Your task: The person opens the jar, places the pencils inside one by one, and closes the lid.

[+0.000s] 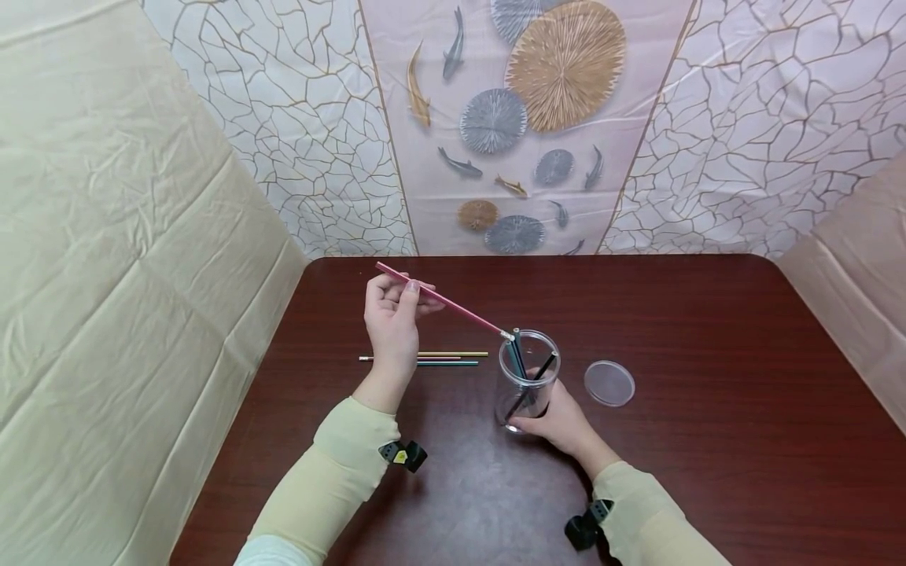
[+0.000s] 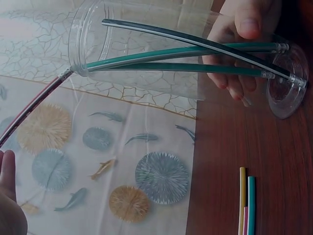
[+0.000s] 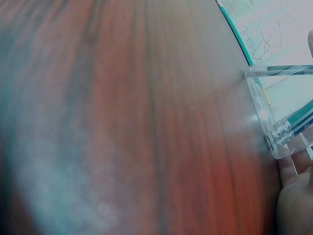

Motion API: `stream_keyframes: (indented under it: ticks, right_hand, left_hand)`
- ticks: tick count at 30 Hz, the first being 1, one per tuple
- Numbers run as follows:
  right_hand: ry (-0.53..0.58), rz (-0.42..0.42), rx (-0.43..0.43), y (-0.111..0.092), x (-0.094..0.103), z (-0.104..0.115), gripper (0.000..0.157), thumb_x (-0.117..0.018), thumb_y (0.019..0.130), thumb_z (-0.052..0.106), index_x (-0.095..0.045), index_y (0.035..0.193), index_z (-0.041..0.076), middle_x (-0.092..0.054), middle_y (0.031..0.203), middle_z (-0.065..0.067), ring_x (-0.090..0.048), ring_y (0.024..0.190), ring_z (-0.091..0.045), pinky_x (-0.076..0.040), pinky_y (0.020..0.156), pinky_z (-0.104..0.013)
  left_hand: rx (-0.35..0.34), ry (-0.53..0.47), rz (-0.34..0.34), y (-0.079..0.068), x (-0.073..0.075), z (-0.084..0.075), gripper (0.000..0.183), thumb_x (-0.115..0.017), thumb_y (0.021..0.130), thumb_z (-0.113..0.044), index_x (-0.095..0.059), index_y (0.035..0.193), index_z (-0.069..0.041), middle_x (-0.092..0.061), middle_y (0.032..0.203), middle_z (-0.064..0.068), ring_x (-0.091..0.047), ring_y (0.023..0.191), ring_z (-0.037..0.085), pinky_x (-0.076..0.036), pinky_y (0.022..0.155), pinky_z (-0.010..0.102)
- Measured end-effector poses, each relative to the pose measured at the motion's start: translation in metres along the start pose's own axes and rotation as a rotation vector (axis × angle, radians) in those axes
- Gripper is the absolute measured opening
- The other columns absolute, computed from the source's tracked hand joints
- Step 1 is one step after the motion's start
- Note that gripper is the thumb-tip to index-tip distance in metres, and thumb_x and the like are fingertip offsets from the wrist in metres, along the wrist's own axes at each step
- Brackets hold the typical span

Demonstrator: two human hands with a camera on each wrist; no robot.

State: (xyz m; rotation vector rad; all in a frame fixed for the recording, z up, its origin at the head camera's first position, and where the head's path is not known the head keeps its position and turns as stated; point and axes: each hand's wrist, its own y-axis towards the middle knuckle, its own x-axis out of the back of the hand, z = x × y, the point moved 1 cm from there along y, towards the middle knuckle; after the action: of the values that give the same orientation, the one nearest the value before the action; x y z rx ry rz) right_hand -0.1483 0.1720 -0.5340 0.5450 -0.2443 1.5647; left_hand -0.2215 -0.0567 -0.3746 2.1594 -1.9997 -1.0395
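My left hand (image 1: 392, 318) pinches a pink pencil (image 1: 463, 307) between thumb and fingers. The pencil slants down to the right, its metal-banded eraser end right at the rim of a clear jar (image 1: 504, 393). Low on the jar, my right hand (image 1: 566, 420) grips the wall, thumb on the near side and fingers behind. Inside lean two green pencils (image 2: 146, 59) and a black pencil (image 2: 195, 40), all with their banded ends at the bottom. The right wrist view catches part of the right hand (image 3: 296, 200) beside the jar's base.
Behind the left wrist, a yellow pencil (image 1: 460, 354), a pink one and a teal pencil (image 1: 453, 363) lie side by side on the dark red table (image 1: 708, 330). A clear round lid (image 1: 609, 384) lies right of the jar. Patterned cloth (image 1: 495, 181) hangs behind the table.
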Motion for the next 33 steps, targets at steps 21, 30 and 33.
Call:
stream_keyframes:
  ticks: [21,30,33]
  right_hand:
    - [0.004,0.002,0.002,0.001,0.0,-0.002,0.074,-0.088,0.062,0.024,-0.048,0.121,0.005,-0.058,0.114,-0.009,-0.054,0.104,-0.021,-0.041,0.091,-0.042]
    - [0.018,0.001,0.01,0.0,0.0,-0.001,0.074,-0.088,0.06,0.023,-0.048,0.12,0.006,-0.059,0.113,-0.008,-0.054,0.103,-0.02,-0.041,0.091,-0.041]
    - [0.017,0.007,0.016,0.0,0.0,-0.002,0.075,-0.088,0.06,0.024,-0.048,0.121,0.007,-0.059,0.115,-0.007,-0.054,0.106,-0.019,-0.041,0.093,-0.041]
  left_hand:
    - [-0.114,0.178,0.226,-0.01,-0.018,-0.005,0.025,-0.049,0.091,0.005,-0.044,0.114,0.014,-0.061,0.082,0.025,-0.065,0.075,0.013,-0.055,0.069,0.042]
    - [-0.218,0.305,0.329,-0.022,-0.028,-0.007,0.026,-0.054,0.087,0.012,-0.048,0.112,0.011,-0.062,0.085,0.028,-0.065,0.079,0.022,-0.052,0.067,0.024]
    - [-0.272,0.336,0.373,-0.025,-0.03,-0.007,0.026,-0.055,0.085,0.014,-0.049,0.11,0.01,-0.064,0.087,0.026,-0.065,0.079,0.03,-0.052,0.067,0.023]
